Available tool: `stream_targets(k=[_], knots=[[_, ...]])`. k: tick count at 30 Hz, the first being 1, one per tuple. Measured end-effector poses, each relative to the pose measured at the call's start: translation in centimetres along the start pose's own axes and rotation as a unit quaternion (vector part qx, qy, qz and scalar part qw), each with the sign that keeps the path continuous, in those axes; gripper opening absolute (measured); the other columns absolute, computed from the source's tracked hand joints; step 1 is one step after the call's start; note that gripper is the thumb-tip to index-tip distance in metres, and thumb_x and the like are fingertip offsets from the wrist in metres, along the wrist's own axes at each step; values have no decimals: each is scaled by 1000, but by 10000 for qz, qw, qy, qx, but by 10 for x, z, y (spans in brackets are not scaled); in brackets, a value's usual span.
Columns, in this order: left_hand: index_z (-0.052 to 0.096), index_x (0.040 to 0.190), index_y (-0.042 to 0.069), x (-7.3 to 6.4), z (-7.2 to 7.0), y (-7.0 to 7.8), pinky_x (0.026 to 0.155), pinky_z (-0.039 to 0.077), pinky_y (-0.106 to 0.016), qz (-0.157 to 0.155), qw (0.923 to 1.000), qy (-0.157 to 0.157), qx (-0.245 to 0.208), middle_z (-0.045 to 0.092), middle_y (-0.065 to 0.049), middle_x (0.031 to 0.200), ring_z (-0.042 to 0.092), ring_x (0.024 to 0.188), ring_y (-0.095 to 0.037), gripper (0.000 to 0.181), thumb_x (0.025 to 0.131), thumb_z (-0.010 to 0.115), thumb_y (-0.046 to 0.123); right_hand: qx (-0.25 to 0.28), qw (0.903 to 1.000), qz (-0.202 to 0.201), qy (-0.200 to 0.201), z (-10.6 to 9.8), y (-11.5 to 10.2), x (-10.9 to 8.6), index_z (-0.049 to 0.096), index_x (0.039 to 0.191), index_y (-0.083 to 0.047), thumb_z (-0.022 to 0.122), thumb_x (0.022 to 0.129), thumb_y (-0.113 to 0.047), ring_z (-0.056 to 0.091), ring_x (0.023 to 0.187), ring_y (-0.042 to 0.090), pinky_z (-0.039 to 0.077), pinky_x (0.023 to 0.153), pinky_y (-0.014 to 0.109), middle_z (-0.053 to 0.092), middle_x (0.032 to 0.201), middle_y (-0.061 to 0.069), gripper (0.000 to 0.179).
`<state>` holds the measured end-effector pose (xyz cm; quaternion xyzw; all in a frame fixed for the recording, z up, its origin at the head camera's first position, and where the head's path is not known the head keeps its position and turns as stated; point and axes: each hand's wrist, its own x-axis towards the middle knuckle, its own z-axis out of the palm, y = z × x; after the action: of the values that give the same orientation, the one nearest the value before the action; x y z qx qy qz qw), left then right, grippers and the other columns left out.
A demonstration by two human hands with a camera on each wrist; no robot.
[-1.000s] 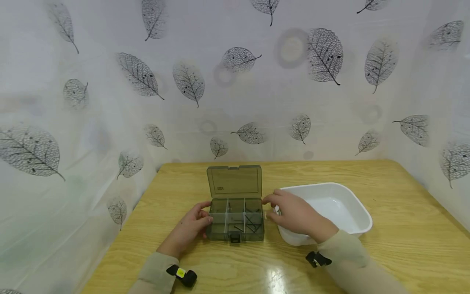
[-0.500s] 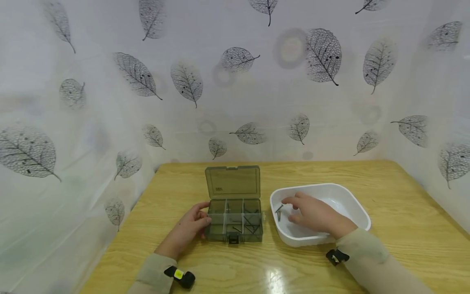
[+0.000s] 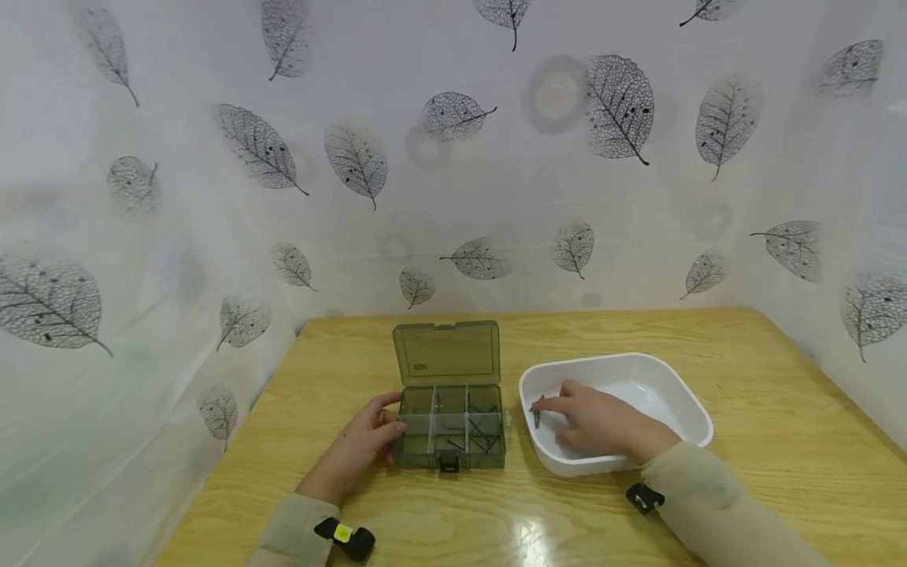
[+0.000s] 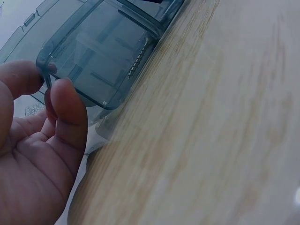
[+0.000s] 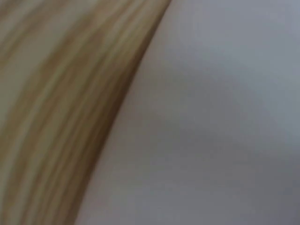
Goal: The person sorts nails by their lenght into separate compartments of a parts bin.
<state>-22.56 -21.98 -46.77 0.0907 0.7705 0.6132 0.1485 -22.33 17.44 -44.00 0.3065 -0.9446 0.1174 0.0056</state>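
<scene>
A smoky grey plastic compartment box (image 3: 416,459) stands on the table, its lid (image 3: 446,354) raised at the back. Dark screws (image 3: 485,441) lie in its right and middle compartments; through the wall, the left wrist view shows one threaded screw (image 4: 138,62). My left hand (image 3: 360,442) grips the box's left side, thumb and fingers at the corner. My right hand (image 3: 602,421) reaches into a white tray (image 3: 641,359), index finger stretched out at a few small screws (image 3: 536,420) by the tray's left wall, thumb apart from it.
The wooden table (image 3: 453,524) carries both containers, the tray a short way right of the box. A leaf-printed white sheet (image 3: 397,71) hangs behind and along the sides. Close in the right wrist view is only a blurred white surface (image 5: 211,117).
My right hand has gone from beside the box's right edge rightward into the tray, and its index finger has lowered onto the screws. My left hand stays at the box.
</scene>
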Motion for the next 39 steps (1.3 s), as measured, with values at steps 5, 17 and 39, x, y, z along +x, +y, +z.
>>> stream_targets(k=[5,17,39], knots=[[33,141,18,1,-1,4,59,53,-41,89,9999,30,109,48,-15,99,50,68,-23,54,94,58,20,102,9994,295,152,-1,1,1,65,113,-28,67,79,-21,43,65,9,40,57,28,46,86,-4,34],[32,142,17,-3,-3,-1,61,52,-41,-92,9999,-2,65,50,-16,99,52,64,-23,56,93,59,18,163,9995,269,20,4,0,1,60,89,-31,71,75,-21,44,64,6,39,58,25,44,82,-8,20],[28,144,15,-2,-2,2,61,52,-41,-10,9999,-102,90,49,-15,99,50,68,-24,55,96,55,15,598,9973,281,306,-12,-6,3,66,84,-22,62,86,-14,50,69,0,45,64,24,56,76,-19,9]])
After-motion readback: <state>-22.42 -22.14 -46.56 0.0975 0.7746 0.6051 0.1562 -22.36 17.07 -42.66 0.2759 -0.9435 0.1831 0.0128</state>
